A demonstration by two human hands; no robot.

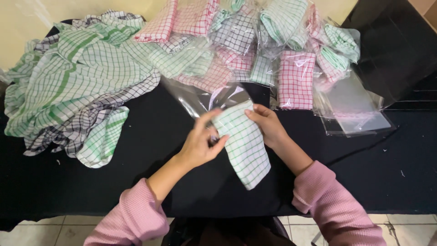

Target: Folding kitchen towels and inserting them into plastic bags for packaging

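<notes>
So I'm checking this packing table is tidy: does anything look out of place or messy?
Mostly the loose cloths at the left: an unfolded, tangled heap spilling towards the table edge, unlike the bagged cloths at the back. Nothing looks torn or spilled.

A single view, from a camera worn on my head, looking steeply down and forward over a black table (150,132). It sits close: my forearms in pink sleeves enter from the bottom edge, and my left hand (200,143) and right hand (268,125) meet near the centre of the frame. The table's near edge runs along the lower part, with a strip of tiled floor (68,230) below it. The far side of the table fills the top of the frame, meeting a pale wall (27,27) at upper left.
</notes>
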